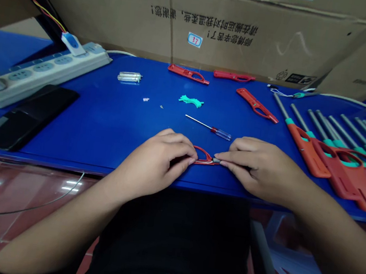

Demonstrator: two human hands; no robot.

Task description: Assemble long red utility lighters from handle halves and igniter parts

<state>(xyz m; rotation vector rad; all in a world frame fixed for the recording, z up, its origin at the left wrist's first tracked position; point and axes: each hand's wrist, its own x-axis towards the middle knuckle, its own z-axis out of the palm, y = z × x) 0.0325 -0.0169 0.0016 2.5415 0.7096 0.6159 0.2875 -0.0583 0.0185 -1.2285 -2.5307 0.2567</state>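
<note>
At the table's front edge, a red lighter casing half (207,160) with an oval opening and a thin pale wire along it lies between both hands. My left hand (161,161) pinches its left end, which the fingers hide. My right hand (258,168) pinches a small dark grey part (216,160) at the casing's other end; the fingers cover most of it. Just beyond them lies a screwdriver (220,133) with a clear and red handle. Farther back are green plastic pieces (191,101), tiny metal pins (162,107) and small pale bits (146,99).
Three red casing pieces (257,104) lie toward the back, near clear fuel tanks (129,77). Several long-nosed lighters (341,170) fill the right side. A phone (27,117) and power strip (48,68) lie left. A cardboard box (125,15) stands behind the blue table (103,119).
</note>
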